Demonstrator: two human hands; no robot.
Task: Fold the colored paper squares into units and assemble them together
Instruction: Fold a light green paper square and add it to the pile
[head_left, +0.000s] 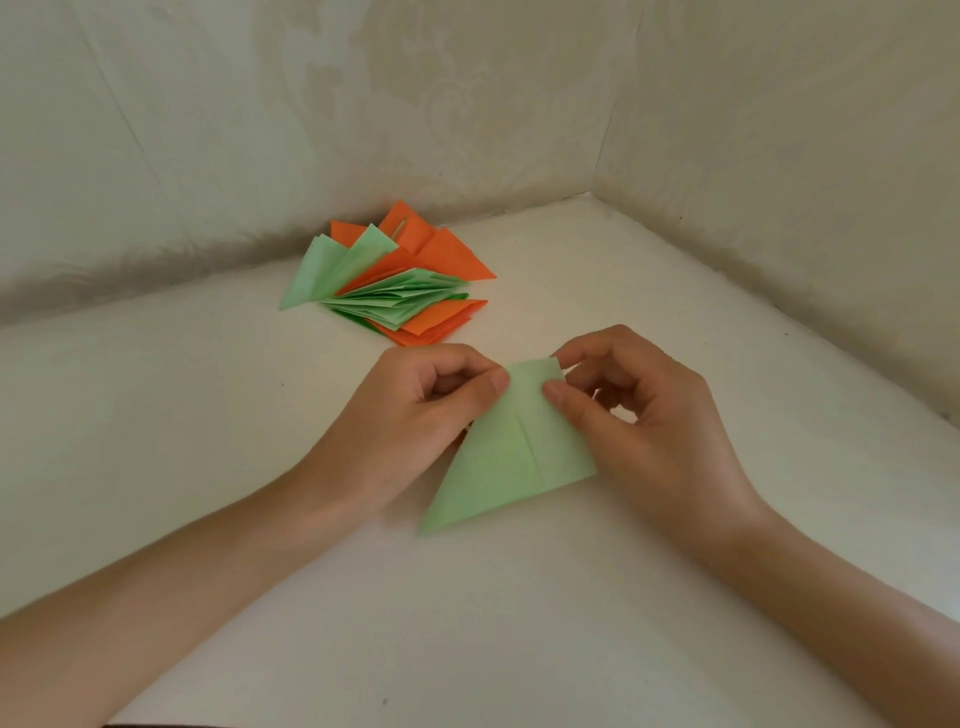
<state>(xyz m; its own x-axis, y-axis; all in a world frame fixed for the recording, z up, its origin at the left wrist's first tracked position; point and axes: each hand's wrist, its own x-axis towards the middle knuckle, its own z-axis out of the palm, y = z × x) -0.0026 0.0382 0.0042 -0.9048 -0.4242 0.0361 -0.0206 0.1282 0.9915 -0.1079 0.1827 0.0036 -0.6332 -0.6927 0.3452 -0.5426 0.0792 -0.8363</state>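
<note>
A cream surface fills the lower frame, and near its middle is a light green folded paper with a centre crease, its long point toward the lower left. The left hand pinches its upper left edge and the right hand pinches its upper right corner, fingers curled. Farther back, left of centre, a pile of folded green and orange units lies near the patterned wall.

Left hand, right hand — both curled
</note>
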